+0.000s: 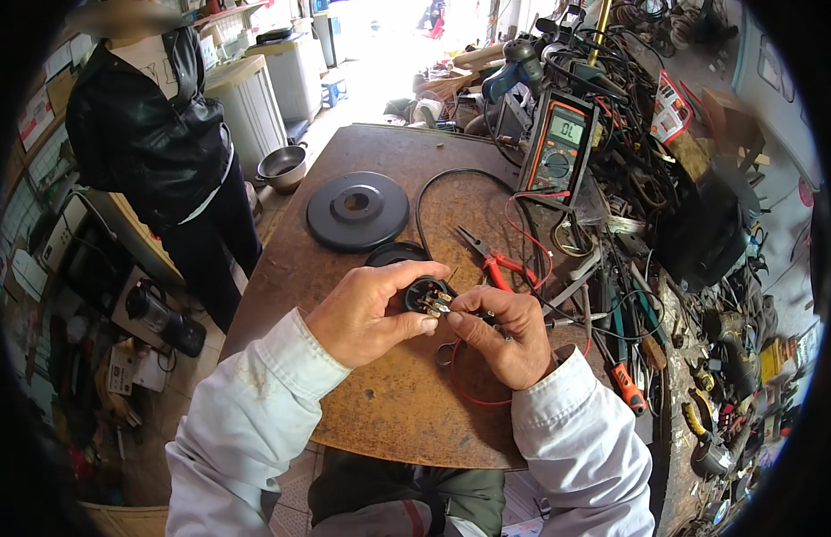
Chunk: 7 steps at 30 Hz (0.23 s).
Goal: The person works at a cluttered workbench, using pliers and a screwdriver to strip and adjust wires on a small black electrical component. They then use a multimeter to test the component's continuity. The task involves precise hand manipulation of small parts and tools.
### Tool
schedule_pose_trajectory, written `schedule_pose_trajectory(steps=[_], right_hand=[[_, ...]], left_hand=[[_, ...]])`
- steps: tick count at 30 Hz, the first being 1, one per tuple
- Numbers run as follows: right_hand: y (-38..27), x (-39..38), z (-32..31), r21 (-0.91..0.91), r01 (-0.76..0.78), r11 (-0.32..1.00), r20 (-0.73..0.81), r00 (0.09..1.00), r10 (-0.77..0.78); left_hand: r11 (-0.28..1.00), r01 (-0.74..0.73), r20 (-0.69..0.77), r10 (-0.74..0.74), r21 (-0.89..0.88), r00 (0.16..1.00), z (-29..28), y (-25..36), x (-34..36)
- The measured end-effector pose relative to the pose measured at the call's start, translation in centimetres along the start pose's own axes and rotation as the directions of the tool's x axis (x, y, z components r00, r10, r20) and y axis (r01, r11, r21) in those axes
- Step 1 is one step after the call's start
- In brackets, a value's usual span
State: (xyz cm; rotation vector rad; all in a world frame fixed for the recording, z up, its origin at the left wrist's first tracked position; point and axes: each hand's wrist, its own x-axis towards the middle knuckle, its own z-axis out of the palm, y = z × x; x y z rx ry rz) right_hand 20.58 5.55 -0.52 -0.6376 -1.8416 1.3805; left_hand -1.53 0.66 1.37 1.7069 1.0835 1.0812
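Observation:
My left hand (366,311) is closed round a small round black electrical connector (419,292), whose metal contacts face up. At those contacts, my right hand (512,338) is pinched with thumb and forefinger; what sits between the fingertips is too small to make out. A red wire (474,398) loops on the table below that hand. Beyond the hands lies a black round base (357,213) with a hole in its middle, and a smaller black round part (396,254) shows partly behind my left hand. Red-handled pliers (493,264) rest open-jawed beyond my right hand.
A multimeter (561,143) stands at the table's (371,407) far right, near a black cable (451,172). Tools, including an orange-handled screwdriver (629,389), crowd the right side with tangled wires. A person in a black jacket (151,125) stands at left, near a pan (282,165).

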Motion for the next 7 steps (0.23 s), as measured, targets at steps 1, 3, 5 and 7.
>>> schedule_pose_trajectory(steps=[1,3,5,7], right_hand=[[-0.05,-0.02,0.05,-0.017,0.012,1.000,-0.001,1.000,-0.012],[0.04,-0.03,0.14,-0.019,0.015,1.000,-0.004,1.000,-0.015],[0.31,-0.07,0.25,0.011,-0.003,1.000,-0.008,1.000,0.003],[0.21,-0.09,0.11,-0.035,0.003,0.999,0.003,1.000,-0.003]], left_hand=[[0.999,-0.033,-0.020,0.034,0.008,0.999,0.10,-0.15,0.00],[0.999,-0.029,-0.014,0.029,0.035,0.999,0.11,-0.21,-0.01],[0.999,-0.009,-0.007,0.009,0.036,1.000,0.05,-0.20,0.00],[1.000,0.028,0.002,-0.028,0.011,1.000,0.02,-0.11,-0.06]])
